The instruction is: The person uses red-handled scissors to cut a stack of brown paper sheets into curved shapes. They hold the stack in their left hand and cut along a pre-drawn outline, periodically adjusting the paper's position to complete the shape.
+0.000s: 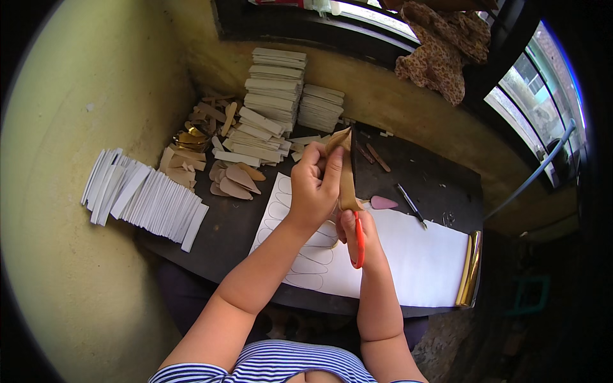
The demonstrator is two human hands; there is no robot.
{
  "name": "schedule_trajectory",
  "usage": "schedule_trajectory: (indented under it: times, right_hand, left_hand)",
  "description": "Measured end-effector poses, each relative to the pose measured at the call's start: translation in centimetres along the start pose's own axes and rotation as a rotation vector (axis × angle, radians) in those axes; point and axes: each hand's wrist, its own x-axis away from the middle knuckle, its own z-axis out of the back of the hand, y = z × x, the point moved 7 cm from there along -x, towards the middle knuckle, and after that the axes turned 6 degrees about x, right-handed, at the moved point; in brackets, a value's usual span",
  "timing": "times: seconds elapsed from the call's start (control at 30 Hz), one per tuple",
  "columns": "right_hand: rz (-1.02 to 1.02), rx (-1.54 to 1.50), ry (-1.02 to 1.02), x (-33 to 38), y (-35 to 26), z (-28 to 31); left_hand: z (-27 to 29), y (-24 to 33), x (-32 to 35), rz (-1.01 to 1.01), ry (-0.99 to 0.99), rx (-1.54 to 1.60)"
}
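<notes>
In my left hand point(315, 185) is a piece of tan sheet point(347, 179), pinched between thumb and fingers and raised above the table. My right hand point(357, 230) is closed round the orange-red handles of a pair of scissors point(359, 246), just below the sheet's lower end. The scissors' blades are mostly hidden behind the hand and sheet. Under both hands lies a white sheet point(408, 262) with several long rounded outlines drawn on its left part. A pink teardrop-shaped piece point(383, 202) and a dark pen point(410, 203) lie beyond my right hand.
Tall stacks of white strips point(274, 89) stand at the back against the wall. Another row of white strips point(150, 201) spreads along the left. Tan cut-out pieces point(235, 180) and scraps lie between them. A gold roll point(471, 268) rests at the dark table's point(447, 182) right edge.
</notes>
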Motion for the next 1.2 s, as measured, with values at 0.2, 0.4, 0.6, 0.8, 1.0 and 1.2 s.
schedule_trajectory:
  times: [0.2, 0.4, 0.6, 0.8, 1.0, 1.2]
  right_hand:
    - [0.115, -0.02, 0.03, -0.4, 0.0, 0.6]
    - [0.075, -0.037, 0.044, -0.4, 0.5, 0.4]
    - [0.074, -0.049, 0.06, -0.3, -0.2, 0.4]
    - [-0.084, 0.078, 0.041, -0.3, 0.3, 0.5]
    - [-0.044, 0.033, -0.051, -0.4, 0.7, 0.1]
    - [0.003, -0.026, -0.06, -0.3, 0.7, 0.0]
  left_hand:
    - [-0.4, -0.4, 0.3, 0.045, -0.058, -0.008]
    - [-0.4, -0.4, 0.4, 0.054, -0.036, 0.018]
    - [-0.1, -0.8, 0.1, 0.023, -0.045, 0.007]
    - [0.6, -0.5, -1.0, -0.021, -0.037, -0.135]
    - [1.0, -0.8, -0.8, -0.071, 0.017, -0.222]
    - [0.7, -0.4, -0.7, -0.139, 0.028, -0.309]
